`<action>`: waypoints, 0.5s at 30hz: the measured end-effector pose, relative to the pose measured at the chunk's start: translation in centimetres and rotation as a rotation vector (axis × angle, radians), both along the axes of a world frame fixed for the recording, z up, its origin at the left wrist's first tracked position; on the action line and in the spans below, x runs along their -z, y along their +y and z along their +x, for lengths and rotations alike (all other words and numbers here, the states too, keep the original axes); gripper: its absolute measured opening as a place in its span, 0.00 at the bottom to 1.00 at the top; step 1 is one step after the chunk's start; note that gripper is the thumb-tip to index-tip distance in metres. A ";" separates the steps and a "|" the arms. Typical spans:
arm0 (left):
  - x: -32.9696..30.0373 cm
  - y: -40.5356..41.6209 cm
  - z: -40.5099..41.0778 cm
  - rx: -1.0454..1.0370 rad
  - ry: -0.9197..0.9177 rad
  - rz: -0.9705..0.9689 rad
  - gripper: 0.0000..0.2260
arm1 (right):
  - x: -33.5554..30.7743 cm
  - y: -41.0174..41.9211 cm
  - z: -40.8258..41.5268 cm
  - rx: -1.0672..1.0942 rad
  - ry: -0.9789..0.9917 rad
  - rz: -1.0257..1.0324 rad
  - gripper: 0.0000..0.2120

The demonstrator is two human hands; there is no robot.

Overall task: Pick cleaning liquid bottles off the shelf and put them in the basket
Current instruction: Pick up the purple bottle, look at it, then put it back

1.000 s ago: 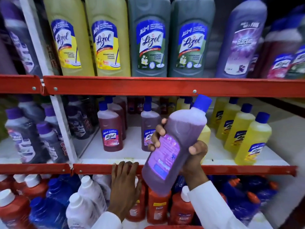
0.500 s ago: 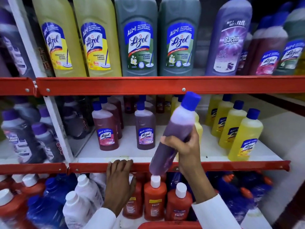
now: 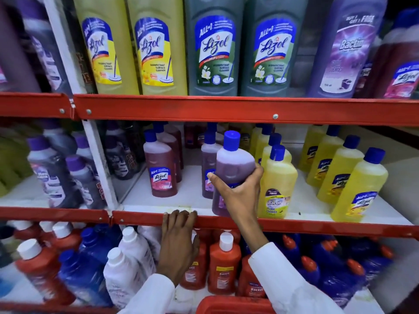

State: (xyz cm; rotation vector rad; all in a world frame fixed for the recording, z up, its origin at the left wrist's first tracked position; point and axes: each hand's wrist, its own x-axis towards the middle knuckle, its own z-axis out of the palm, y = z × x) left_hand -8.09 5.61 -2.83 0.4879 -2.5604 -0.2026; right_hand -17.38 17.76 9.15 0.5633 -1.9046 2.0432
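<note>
Purple Lizol bottle upright at middle shelf's front edge, gripped by your right hand; left hand open, fingers resting on same edge.

view: head only, worn on the person, wide-angle
facing: forward, slightly down at red-edged shelves
height: level with the middle shelf; upper shelf seen from below
nearness: close, bottles fill the frame
edges: bent and blurred at the sides
bottom edge: white sleeves, red basket rim
shared area: single view, no overlap
</note>
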 end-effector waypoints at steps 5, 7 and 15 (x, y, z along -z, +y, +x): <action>0.1 -0.2 0.0 0.023 0.012 0.016 0.27 | 1.7 -3.4 -1.1 0.026 -0.058 0.065 0.45; 0.1 -0.4 0.0 0.026 0.009 0.023 0.26 | 2.2 -4.2 -1.6 0.040 -0.071 0.100 0.45; 0.3 -0.7 -0.1 0.025 -0.020 0.022 0.27 | 3.3 -5.7 -2.3 0.055 -0.066 0.170 0.47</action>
